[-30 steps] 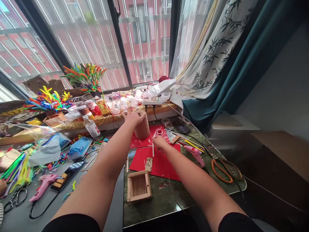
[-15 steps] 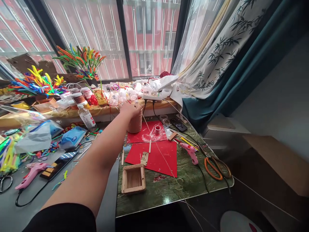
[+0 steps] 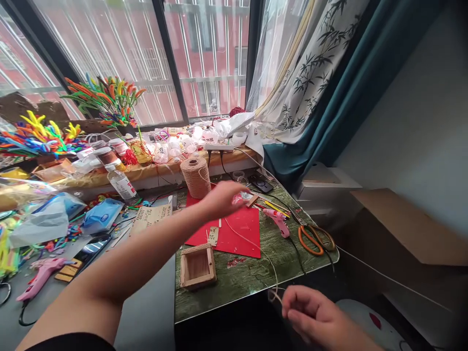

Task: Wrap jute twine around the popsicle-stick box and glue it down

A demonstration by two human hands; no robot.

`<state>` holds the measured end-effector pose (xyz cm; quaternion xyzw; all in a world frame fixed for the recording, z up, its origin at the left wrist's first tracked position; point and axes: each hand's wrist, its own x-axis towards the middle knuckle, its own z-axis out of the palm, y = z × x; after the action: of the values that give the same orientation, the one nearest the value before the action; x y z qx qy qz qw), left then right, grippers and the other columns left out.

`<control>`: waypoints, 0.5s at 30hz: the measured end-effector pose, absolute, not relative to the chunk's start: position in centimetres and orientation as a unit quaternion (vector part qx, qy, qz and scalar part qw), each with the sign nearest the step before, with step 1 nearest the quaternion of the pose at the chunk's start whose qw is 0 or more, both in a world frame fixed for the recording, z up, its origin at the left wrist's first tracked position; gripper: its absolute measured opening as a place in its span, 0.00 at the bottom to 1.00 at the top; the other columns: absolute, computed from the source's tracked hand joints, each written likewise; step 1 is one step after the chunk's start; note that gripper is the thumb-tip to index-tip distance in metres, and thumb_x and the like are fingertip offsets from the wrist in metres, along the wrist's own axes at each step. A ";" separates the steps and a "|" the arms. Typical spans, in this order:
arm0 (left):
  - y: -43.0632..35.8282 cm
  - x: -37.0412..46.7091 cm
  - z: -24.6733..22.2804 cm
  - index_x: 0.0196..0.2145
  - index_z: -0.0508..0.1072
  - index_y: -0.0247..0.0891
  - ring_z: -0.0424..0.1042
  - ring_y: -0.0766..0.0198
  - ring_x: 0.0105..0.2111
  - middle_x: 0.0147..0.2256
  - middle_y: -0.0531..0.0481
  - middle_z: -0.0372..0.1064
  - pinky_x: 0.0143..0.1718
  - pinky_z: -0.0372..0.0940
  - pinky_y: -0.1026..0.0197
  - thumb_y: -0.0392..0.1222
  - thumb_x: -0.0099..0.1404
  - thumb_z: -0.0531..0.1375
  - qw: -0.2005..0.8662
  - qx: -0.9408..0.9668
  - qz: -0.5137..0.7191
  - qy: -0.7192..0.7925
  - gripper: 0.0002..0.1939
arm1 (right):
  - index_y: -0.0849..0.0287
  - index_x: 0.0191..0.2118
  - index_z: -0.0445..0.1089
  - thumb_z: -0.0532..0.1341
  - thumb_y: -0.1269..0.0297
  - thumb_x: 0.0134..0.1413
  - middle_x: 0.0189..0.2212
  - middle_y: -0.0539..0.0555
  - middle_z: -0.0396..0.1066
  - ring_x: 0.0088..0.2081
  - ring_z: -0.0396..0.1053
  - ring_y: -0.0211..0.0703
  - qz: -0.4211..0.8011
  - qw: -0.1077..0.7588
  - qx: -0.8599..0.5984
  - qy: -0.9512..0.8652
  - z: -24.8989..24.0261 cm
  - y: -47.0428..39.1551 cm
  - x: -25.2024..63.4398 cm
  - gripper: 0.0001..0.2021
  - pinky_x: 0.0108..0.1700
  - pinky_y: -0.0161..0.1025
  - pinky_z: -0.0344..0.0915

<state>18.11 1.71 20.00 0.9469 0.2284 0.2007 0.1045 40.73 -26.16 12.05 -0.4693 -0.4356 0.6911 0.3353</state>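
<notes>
My left hand (image 3: 228,199) reaches over the red card (image 3: 241,231), palm down. Its fingers are partly hidden and blurred, so I cannot tell whether they hold anything. Behind it the spool of twine (image 3: 196,180) stands upright, apart from the hand. A strand of twine (image 3: 252,241) runs across the card and over the table's front edge. At lower right, my right hand (image 3: 310,314) is closed, fingers curled, with the twine at its fingertips. The small open wooden box (image 3: 198,268) sits near the front of the table, below my left forearm.
A pink glue gun (image 3: 278,222) and orange-handled scissors (image 3: 310,239) lie on the right. Another pink glue gun (image 3: 44,275) is at far left. Abrasive paper (image 3: 149,217) lies beside my forearm. A clear bottle (image 3: 122,184) stands by the cluttered sill. A black cable crosses the table's right side.
My left hand has left the top of the twine spool and moved right and nearer, over the red card. My right hand has come into view at lower right with the twine.
</notes>
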 end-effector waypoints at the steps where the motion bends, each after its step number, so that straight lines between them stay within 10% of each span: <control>1: -1.5 19.1 19.7 0.61 0.70 0.44 0.75 0.53 0.54 0.56 0.43 0.76 0.57 0.66 0.51 0.54 0.73 0.60 0.167 0.967 0.151 0.119 0.23 | 0.58 0.37 0.69 0.69 0.38 0.54 0.23 0.44 0.58 0.22 0.51 0.30 0.664 0.380 -0.491 -0.416 12.7 -25.6 39.9 0.25 0.23 0.29 0.50; 4: -9.1 20.5 18.8 0.65 0.66 0.41 0.80 0.54 0.41 0.44 0.42 0.81 0.42 0.70 0.57 0.58 0.66 0.68 0.238 0.967 0.085 0.018 0.36 | 0.57 0.39 0.69 0.69 0.38 0.55 0.21 0.43 0.58 0.20 0.51 0.30 0.587 0.466 -0.539 -0.385 13.8 -24.3 38.4 0.25 0.22 0.30 0.51; 7: -10.5 20.2 18.8 0.54 0.75 0.42 0.77 0.59 0.30 0.30 0.48 0.79 0.33 0.66 0.60 0.53 0.73 0.60 0.175 0.976 0.100 0.085 0.18 | 0.57 0.46 0.70 0.68 0.40 0.58 0.23 0.44 0.62 0.20 0.56 0.32 0.567 0.483 -0.537 -0.397 13.4 -24.0 38.3 0.24 0.22 0.31 0.55; 15: 4.1 11.5 23.5 0.39 0.74 0.41 0.67 0.65 0.33 0.32 0.53 0.72 0.38 0.61 0.60 0.46 0.75 0.57 0.103 0.795 0.473 0.365 0.10 | 0.58 0.46 0.73 0.63 0.43 0.65 0.27 0.51 0.70 0.31 0.68 0.41 0.573 0.359 -0.533 -0.509 12.0 -25.2 44.4 0.21 0.36 0.39 0.67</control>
<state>11.46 4.05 23.47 0.7951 0.3650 0.4734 0.1025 44.42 -25.22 12.01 -0.5326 -0.5089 0.5733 0.3586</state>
